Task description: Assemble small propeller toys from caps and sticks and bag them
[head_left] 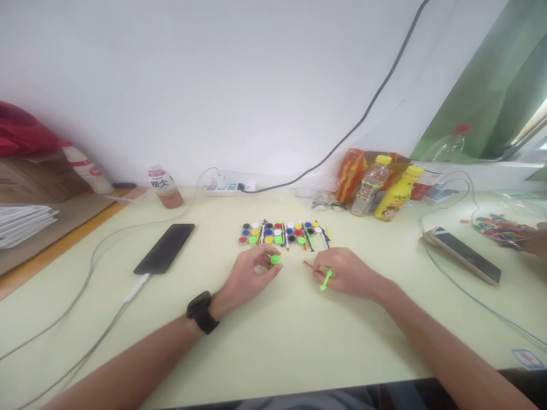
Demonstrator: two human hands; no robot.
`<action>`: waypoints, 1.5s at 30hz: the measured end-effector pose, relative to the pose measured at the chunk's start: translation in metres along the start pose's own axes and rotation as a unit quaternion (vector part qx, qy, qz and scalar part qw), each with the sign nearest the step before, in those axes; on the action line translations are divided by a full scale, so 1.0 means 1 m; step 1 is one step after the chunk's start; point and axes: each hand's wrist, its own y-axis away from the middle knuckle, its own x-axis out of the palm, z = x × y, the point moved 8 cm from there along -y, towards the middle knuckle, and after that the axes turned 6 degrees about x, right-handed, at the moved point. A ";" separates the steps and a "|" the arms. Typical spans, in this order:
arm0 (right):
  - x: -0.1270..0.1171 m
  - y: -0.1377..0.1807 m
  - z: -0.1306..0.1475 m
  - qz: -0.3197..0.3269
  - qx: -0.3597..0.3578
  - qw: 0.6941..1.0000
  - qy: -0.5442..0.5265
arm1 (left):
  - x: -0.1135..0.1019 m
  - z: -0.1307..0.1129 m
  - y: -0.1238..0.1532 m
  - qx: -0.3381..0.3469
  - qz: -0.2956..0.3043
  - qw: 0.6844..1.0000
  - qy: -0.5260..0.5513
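Between the thumb and fingers of my left hand (252,269) is a small round green plastic piece (276,260) with a hole in its middle. My right hand (346,270) is closed on thin plastic sticks: a green one with widened ends (326,280) and a red one (308,264) poking out to the left. Just beyond both hands lie rows of small round discs (277,233) in several colours, with thin coloured sticks (307,236) set between the groups. The two hands are apart, low over the table.
A black phone (165,249) on a cable lies left, another phone (466,255) right. Bottles (164,187), a yellow bottle (397,193), glasses (329,206) and a power strip (231,188) stand or lie along the wall. Another person's hand (536,242) is by a colourful pile (499,230).
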 end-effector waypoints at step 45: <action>0.023 -0.003 0.035 -0.044 -0.005 0.982 -0.181 | 0.019 -0.023 0.003 0.000 0.084 0.994 0.066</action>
